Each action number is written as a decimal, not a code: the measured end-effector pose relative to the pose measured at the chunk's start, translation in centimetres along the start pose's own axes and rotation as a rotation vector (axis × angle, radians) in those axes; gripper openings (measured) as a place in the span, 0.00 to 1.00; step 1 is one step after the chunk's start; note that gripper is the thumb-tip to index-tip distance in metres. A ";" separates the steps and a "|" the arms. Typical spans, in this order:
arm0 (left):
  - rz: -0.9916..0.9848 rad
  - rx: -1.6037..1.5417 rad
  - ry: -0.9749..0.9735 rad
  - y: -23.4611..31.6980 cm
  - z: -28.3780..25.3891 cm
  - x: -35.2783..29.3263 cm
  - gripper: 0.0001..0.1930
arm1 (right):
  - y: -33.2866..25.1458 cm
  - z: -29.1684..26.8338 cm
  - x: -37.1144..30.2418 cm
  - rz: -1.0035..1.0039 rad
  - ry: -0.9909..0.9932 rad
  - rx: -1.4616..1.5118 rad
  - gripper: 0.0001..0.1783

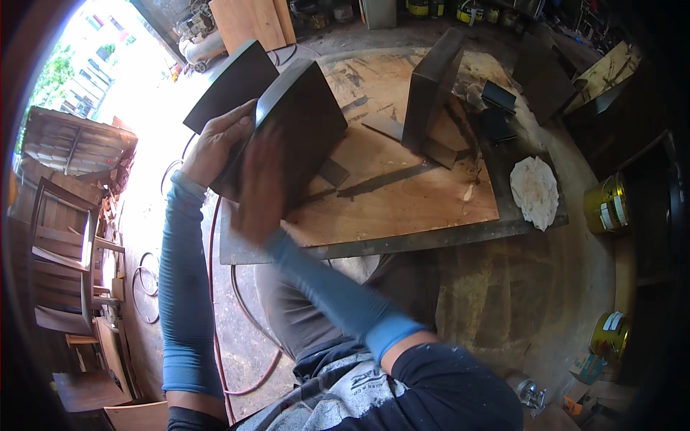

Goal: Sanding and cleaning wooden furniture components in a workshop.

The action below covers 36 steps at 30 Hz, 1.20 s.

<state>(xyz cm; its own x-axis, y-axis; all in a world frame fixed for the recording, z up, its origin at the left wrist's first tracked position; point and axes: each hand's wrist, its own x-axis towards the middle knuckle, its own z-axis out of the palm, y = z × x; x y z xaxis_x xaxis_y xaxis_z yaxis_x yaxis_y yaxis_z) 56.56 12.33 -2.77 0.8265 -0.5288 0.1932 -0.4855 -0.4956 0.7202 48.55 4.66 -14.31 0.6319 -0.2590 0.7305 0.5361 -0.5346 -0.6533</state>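
A dark brown, thick wooden panel point(309, 118), perhaps a drawer front or box side, stands tilted at the left end of the work table. My left hand point(219, 144) grips its left edge, thumb toward the upper side. Against its broad face lies my right hand point(260, 179), smeared by motion; its fingers seem stretched along the surface, and whether anything is under them is hidden. Just behind stands a second dark panel point(233, 82). Farther right, a third dark panel point(431, 90) rests upright on thin strips of wood point(440, 152).
The plywood-topped table point(402, 208) has dark stains. At its right lie a crumpled white cloth point(534, 192) and small black blocks point(496, 123). Yellow cans point(606, 205) stand on the right. A red hose point(213, 244) runs down beside my left arm; wooden chair frames point(63, 237) stack at the left.
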 end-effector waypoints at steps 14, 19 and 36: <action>-0.121 -0.096 -0.011 0.7 -0.4 -0.7 0.24 | -1.5 0.1 -6.7 -0.178 -0.069 0.133 0.40; -0.306 0.400 0.202 -1.8 -4.9 3.1 0.30 | 3.6 -12.9 -4.7 -0.188 -0.122 0.201 0.42; -0.335 0.533 0.182 -7.3 -11.1 3.6 0.22 | 16.4 -19.3 8.4 0.404 0.244 -0.687 0.56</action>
<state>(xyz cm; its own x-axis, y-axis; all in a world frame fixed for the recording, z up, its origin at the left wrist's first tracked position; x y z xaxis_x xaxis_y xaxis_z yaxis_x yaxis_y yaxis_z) 66.25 21.69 0.13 0.9698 -0.1850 0.1591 -0.2298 -0.9116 0.3408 51.84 -21.75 -15.07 0.5209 -0.6612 0.5398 -0.2168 -0.7142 -0.6656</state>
